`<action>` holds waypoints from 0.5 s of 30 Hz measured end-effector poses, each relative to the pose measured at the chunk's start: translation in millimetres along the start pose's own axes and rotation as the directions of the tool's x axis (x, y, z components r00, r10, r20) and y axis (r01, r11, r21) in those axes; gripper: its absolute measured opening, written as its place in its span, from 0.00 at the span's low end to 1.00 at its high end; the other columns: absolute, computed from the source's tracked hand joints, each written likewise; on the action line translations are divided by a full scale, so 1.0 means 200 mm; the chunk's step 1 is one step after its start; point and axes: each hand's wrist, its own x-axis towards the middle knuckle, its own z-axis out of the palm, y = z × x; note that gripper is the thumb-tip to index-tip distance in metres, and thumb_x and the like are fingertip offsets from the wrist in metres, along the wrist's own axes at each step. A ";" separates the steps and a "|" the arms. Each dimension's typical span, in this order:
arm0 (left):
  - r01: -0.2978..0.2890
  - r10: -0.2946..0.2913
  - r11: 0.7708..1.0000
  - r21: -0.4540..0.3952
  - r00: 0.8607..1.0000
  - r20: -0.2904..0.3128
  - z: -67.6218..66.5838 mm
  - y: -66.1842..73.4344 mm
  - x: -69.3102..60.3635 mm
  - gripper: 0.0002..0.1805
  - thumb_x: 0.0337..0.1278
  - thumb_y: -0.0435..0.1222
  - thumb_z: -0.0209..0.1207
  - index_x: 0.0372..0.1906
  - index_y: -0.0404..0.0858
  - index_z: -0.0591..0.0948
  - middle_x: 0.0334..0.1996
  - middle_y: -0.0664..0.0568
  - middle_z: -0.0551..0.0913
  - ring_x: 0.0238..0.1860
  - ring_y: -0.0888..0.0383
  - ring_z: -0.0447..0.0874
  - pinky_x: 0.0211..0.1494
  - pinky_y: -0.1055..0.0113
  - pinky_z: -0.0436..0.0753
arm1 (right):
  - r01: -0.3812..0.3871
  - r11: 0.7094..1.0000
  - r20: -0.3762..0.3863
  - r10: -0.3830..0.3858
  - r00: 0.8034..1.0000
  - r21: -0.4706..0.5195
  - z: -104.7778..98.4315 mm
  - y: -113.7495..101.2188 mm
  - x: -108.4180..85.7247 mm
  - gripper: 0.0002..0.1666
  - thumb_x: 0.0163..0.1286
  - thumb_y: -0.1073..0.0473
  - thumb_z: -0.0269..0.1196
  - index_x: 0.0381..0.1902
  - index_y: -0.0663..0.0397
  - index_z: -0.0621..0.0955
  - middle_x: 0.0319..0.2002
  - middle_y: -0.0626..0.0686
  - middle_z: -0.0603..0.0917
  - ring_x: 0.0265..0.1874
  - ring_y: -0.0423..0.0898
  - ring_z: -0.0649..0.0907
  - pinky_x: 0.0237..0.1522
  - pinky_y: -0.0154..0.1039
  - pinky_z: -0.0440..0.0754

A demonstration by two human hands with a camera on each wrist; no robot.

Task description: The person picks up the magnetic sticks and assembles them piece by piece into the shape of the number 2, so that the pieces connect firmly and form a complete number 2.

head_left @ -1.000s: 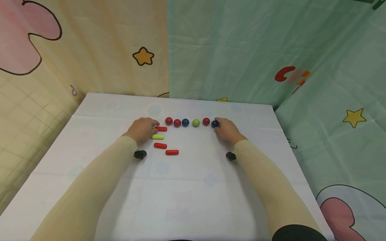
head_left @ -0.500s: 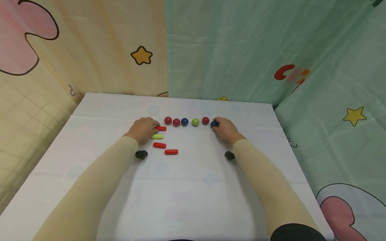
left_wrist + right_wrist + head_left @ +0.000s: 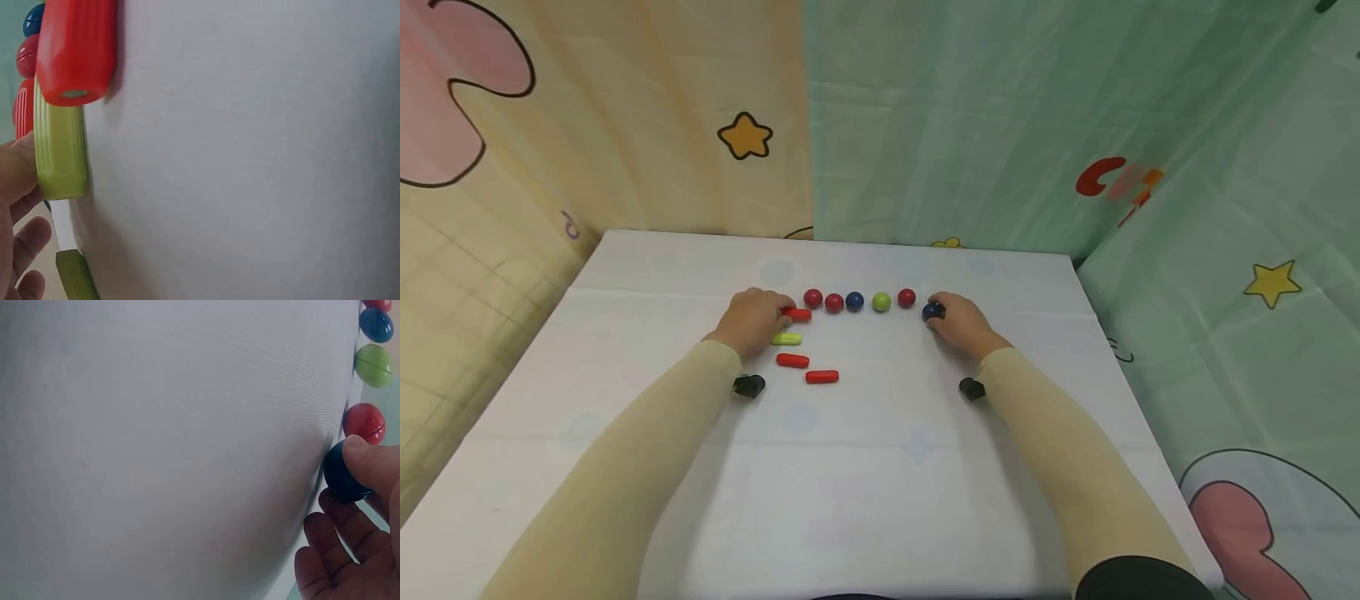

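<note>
My left hand (image 3: 751,322) pinches one end of a short red ridged stick (image 3: 797,315) at the left end of a row of small balls. A yellow-green stick (image 3: 61,150) lies just nearer, close to the fingers, and two red sticks (image 3: 793,360) lie nearer still. My right hand (image 3: 962,323) pinches a dark blue ball (image 3: 342,475) between thumb and forefinger, at the row's right end. Its other fingers are loosely bent. To its left stand a red ball (image 3: 906,297), a green ball (image 3: 882,302), a blue ball (image 3: 854,302) and two red balls (image 3: 834,303).
A white cloth covers the table (image 3: 865,483). Patterned curtains (image 3: 1000,125) hang behind it and at both sides. In the left wrist view, another green piece (image 3: 76,275) lies below the left fingers.
The red stick in my left hand has shifted slightly away from me. The blue ball in my right hand sits slightly farther from the neighbouring red ball. The head view has drifted a little.
</note>
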 end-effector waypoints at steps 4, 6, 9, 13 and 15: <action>-0.004 0.004 1.000 -0.014 1.000 -0.010 -0.01 0.02 0.00 0.23 0.72 0.42 0.65 0.68 0.43 0.82 0.58 0.46 0.86 0.63 0.42 0.75 0.67 0.44 0.78 | 0.013 1.000 0.003 -0.013 1.000 0.008 0.00 0.00 0.00 0.29 0.80 0.55 0.62 0.74 0.55 0.73 0.75 0.62 0.74 0.77 0.60 0.71 0.78 0.56 0.68; -0.016 0.016 1.000 -0.013 1.000 -0.015 -0.01 0.04 0.00 0.23 0.72 0.42 0.65 0.68 0.43 0.82 0.58 0.46 0.86 0.63 0.42 0.75 0.67 0.45 0.78 | 0.017 1.000 0.004 -0.017 1.000 0.014 0.01 0.00 0.00 0.28 0.80 0.56 0.62 0.74 0.55 0.73 0.74 0.62 0.74 0.77 0.60 0.70 0.78 0.56 0.68; -0.037 0.037 0.999 -0.016 0.999 -0.019 -0.02 0.06 -0.01 0.23 0.72 0.42 0.65 0.67 0.42 0.82 0.58 0.45 0.86 0.62 0.41 0.76 0.67 0.45 0.78 | 0.020 0.999 0.007 -0.020 1.000 0.026 0.02 0.00 0.01 0.28 0.79 0.56 0.62 0.74 0.54 0.74 0.74 0.63 0.73 0.77 0.60 0.70 0.78 0.57 0.68; -0.041 0.040 0.999 -0.031 0.999 -0.013 -0.01 0.08 -0.01 0.23 0.72 0.42 0.65 0.68 0.41 0.82 0.61 0.45 0.86 0.64 0.40 0.76 0.69 0.44 0.76 | 0.026 0.999 0.013 -0.026 1.000 0.031 0.02 -0.01 0.01 0.28 0.79 0.57 0.62 0.74 0.54 0.74 0.74 0.64 0.73 0.77 0.61 0.70 0.78 0.57 0.68; -0.037 0.037 0.999 -0.039 0.999 -0.004 -0.01 0.09 -0.01 0.24 0.72 0.42 0.65 0.68 0.42 0.81 0.62 0.45 0.85 0.65 0.41 0.75 0.70 0.43 0.76 | 0.028 0.999 0.011 -0.029 1.000 0.034 0.03 -0.01 0.01 0.28 0.79 0.57 0.63 0.73 0.54 0.74 0.73 0.64 0.74 0.77 0.61 0.70 0.78 0.57 0.68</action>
